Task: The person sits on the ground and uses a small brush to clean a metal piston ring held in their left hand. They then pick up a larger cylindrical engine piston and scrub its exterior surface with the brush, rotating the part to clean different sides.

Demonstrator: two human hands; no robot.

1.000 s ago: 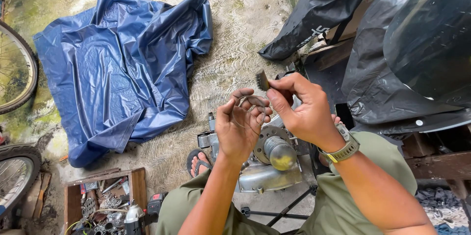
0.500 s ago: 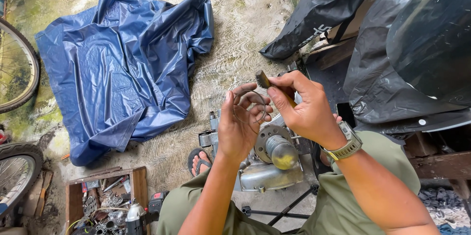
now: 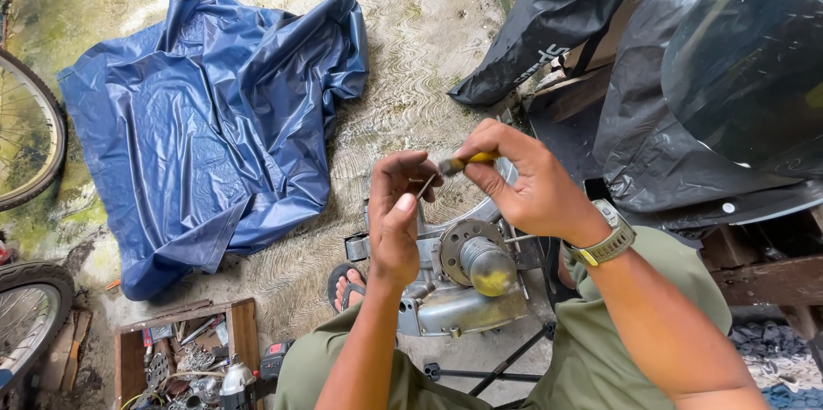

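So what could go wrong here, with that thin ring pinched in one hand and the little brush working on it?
The thin metal ring is pinched only at the left hand's fingertips, so it might slip and drop onto the concrete floor or behind the engine casing. The right hand works a small yellow-handled brush very close to those fingers, so the bristles could scrape skin. The ring looks thin enough to bend if squeezed.

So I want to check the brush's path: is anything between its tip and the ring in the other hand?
Nothing visible. The right hand holds the brush with its tip right at the thin ring pinched in the left hand, above the engine.
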